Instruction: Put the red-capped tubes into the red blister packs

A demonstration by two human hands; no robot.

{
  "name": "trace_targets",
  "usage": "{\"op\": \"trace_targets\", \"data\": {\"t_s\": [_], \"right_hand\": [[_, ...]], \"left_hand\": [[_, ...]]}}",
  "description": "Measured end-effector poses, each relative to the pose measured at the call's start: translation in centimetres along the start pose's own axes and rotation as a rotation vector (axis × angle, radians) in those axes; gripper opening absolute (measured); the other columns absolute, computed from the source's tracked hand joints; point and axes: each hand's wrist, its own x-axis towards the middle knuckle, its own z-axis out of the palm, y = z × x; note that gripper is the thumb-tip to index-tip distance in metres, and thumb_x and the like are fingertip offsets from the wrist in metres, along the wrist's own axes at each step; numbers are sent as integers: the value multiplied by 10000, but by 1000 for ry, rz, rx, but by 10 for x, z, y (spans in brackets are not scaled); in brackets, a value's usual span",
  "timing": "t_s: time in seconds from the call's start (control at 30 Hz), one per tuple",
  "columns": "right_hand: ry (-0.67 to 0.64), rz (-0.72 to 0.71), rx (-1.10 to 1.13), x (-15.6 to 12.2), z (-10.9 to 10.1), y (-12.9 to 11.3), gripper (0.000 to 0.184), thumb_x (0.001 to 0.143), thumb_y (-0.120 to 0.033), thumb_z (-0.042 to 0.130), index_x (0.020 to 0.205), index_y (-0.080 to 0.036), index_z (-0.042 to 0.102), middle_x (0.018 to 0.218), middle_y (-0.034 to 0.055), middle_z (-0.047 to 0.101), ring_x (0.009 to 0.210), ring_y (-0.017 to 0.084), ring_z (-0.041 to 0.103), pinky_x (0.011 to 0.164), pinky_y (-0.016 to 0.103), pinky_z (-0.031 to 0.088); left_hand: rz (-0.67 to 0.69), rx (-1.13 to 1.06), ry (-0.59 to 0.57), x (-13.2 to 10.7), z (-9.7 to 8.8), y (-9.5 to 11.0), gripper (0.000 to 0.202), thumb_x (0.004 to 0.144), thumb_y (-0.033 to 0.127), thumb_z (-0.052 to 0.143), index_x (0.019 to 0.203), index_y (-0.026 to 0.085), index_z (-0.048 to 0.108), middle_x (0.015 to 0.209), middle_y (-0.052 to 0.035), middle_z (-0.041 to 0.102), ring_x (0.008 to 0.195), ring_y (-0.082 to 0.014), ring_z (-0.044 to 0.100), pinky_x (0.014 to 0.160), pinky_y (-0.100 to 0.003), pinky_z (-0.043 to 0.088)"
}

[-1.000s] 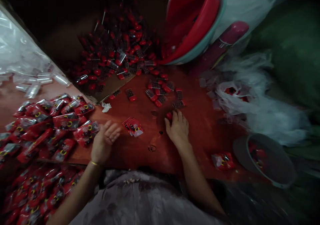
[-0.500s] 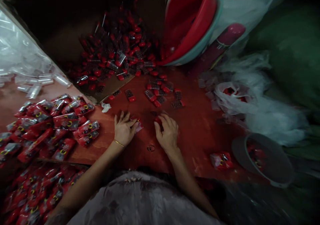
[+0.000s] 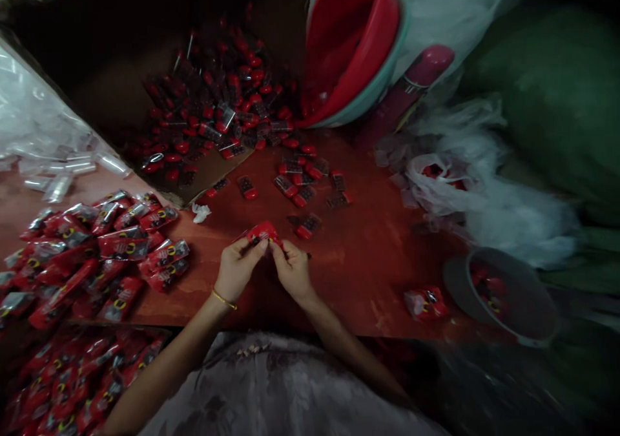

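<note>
Between my hands, just above the red tabletop [image 3: 358,294], is a small red printed packet [image 3: 264,231]. My left hand [image 3: 237,268] pinches its left side, thumb in front. My right hand [image 3: 294,271] grips the right edge between thumb and fingers. Whether anything is inside the packet is hidden from me. A little beyond my right hand lies a clear container with a red end [image 3: 308,225]. Several more such containers [image 3: 295,177] are scattered farther back on the table.
A cardboard box [image 3: 213,174] full of red-ended containers lies open at the back. Filled red packets [image 3: 116,236] are heaped at left, beside clear plastic sleeves [image 3: 58,171]. Red and teal basins [image 3: 382,55], a pink spray can [image 3: 411,84], plastic bags [image 3: 513,210] and a grey tub [image 3: 542,320] stand right.
My hands have come together, and both now hold the red packet. A red-ended container lies on the table where my right hand was. The ring-like item on the table is no longer visible.
</note>
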Motion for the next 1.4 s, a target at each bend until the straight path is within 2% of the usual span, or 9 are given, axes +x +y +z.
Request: {"op": "trace_targets", "data": {"t_s": [0.27, 0.43, 0.53, 0.63, 0.8, 0.97, 1.1, 1.2, 1.4], "right_hand": [[-10, -31, -151, -4, -1, -4, 371, 891, -382, 345, 572, -209, 424, 512, -27, 453, 496, 103, 426, 504, 223, 329], [-70, -76, -184, 1, -8, -4, 298, 894, -347, 368, 708, -200, 547, 623, 0, 565, 578, 123, 506, 565, 232, 400], [-168, -202, -199, 12, -34, -4, 247, 899, -267, 360, 959, -201, 590, 906, 43, 651, 838, 155, 584, 756, 275, 455], [-205, -341, -512, 32, -74, 9, 312, 822, -166, 426, 1092, -189, 580, 1162, 83, 599, 1098, 224, 496, 954, 401, 362], [-341, -318, -861, 60, -113, 40, 380, 795, -160, 483, 1162, -197, 573, 1290, 89, 524, 1184, 278, 422, 962, 462, 314], [-273, -281, -559, 36, -102, 31, 243, 849, -338, 488, 973, -176, 619, 882, 84, 662, 826, 215, 574, 802, 379, 419], [-371, 3, -39, -5, -93, 7, 259, 831, -415, 485, 740, -192, 581, 570, -17, 534, 510, 126, 506, 492, 238, 401], [-448, 162, 196, -19, -86, -5, 257, 774, -421, 539, 694, -179, 576, 526, -35, 493, 431, 95, 455, 405, 204, 351], [-531, 321, 332, -10, -71, -10, 230, 695, -384, 569, 683, -157, 605, 492, -38, 516, 380, 68, 416, 343, 171, 323]], "left_hand": [[-195, -290, 114, -2, 8, -4, 267, 532, 328, 792, 707, 139, 720, 673, -12, 690, 600, -102, 570, 656, -227, 460], [-386, -468, 97, -2, 9, 6, 369, 454, 325, 831, 737, 126, 700, 714, -35, 696, 634, -116, 610, 653, -245, 485], [-390, -476, 134, 1, 4, 12, 376, 423, 322, 844, 681, 108, 674, 655, -23, 680, 588, -101, 599, 605, -220, 478], [-431, -510, 142, 6, 0, 17, 359, 435, 319, 844, 654, 117, 645, 641, -15, 676, 552, -98, 597, 551, -206, 464], [-517, -556, 59, 8, 2, 20, 279, 559, 312, 798, 704, 144, 630, 648, -3, 676, 590, -112, 625, 602, -229, 483], [-537, -557, 38, 7, 2, 20, 298, 573, 343, 789, 741, 151, 636, 689, -19, 688, 647, -129, 639, 646, -249, 484], [-493, -544, 65, 8, 1, 19, 345, 491, 344, 826, 688, 132, 638, 687, -24, 685, 617, -116, 620, 643, -242, 481], [-457, -514, 60, 6, 4, 19, 349, 467, 353, 830, 654, 127, 640, 674, -23, 680, 599, -107, 607, 616, -230, 473], [-297, -410, 28, -1, 10, 19, 350, 470, 369, 823, 668, 115, 687, 656, -21, 677, 594, -101, 580, 618, -227, 464]]}}
